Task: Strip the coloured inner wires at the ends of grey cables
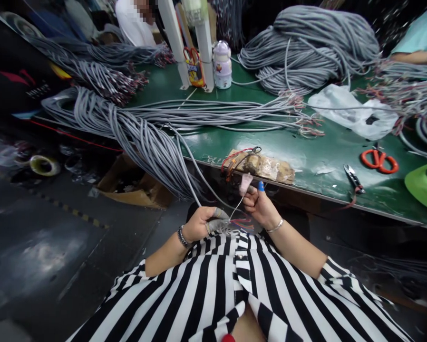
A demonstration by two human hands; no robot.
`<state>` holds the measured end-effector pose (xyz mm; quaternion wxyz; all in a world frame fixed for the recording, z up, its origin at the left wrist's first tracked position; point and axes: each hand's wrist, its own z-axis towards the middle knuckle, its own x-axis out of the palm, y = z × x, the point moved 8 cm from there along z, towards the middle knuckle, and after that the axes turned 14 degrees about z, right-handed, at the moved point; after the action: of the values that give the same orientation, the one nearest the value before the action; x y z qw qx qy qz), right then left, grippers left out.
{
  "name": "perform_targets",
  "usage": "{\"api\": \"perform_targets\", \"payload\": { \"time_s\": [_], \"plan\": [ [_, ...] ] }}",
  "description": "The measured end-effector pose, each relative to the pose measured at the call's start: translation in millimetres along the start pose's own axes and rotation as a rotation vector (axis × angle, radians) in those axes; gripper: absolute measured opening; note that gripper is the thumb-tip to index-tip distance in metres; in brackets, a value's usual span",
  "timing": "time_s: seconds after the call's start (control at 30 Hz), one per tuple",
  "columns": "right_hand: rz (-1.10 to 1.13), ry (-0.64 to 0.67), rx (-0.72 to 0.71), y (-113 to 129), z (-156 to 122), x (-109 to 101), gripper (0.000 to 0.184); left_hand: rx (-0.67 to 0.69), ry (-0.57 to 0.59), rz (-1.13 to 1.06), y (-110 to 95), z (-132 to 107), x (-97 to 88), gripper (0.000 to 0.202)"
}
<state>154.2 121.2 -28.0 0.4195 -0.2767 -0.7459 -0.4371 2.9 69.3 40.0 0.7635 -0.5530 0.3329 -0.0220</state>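
The left grip was closed upon coloured wires, and the right grip pinched a pale wad. The lettering of the pouch was unreadable.

No text could be read for certain. White letters beside a pink mark on the black item at 10 o'clock were too small. Print on the yellow-and-black packet near 12 was blurred. Floor strip toward 9 showed yellow-black warning bands.

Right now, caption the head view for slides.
Left hand holds coloured wires, right hand near, at a green table heaped with grey cables.
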Motion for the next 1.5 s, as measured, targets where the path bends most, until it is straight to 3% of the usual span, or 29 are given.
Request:
{"api": "perform_targets", "payload": {
  "time_s": [0.13,0.33,0.67,0.9,1.2,1.43,1.5],
  "plan": [
    [-0.096,0.024,0.000,1.5,-1.4,8.9,0.057,-0.126,-0.096,-0.075,9.3,-1.0,-2.8,0.037],
    [-0.163,-0.008,-0.031,13.4,2.6,22.8,0.050,-0.141,-0.166,-0.126,12.1,18.1,4.5,0.038],
    [-0.140,-0.102,-0.105,18.1,7.2,25.8,0.053,-0.127,-0.153,-0.090,26.4,34.1,15.7,0.038],
    [-0.137,-0.111,-0.133,22.6,6.5,25.9,0.045,-0.105,-0.121,-0.033,21.8,35.5,18.6,0.039],
    [-0.042,-0.100,-0.026,10.0,7.1,21.7,0.055,-0.082,-0.097,-0.023,13.8,27.4,15.7,0.036],
    [-0.054,-0.069,-0.006,4.5,1.9,5.9,0.055,0.101,-0.066,0.105,-0.8,11.3,14.0,0.026],
    [-0.076,-0.083,-0.015,2.4,-3.1,-1.9,0.053,0.081,-0.090,0.120,4.1,4.2,12.5,0.025]
  ]
}}
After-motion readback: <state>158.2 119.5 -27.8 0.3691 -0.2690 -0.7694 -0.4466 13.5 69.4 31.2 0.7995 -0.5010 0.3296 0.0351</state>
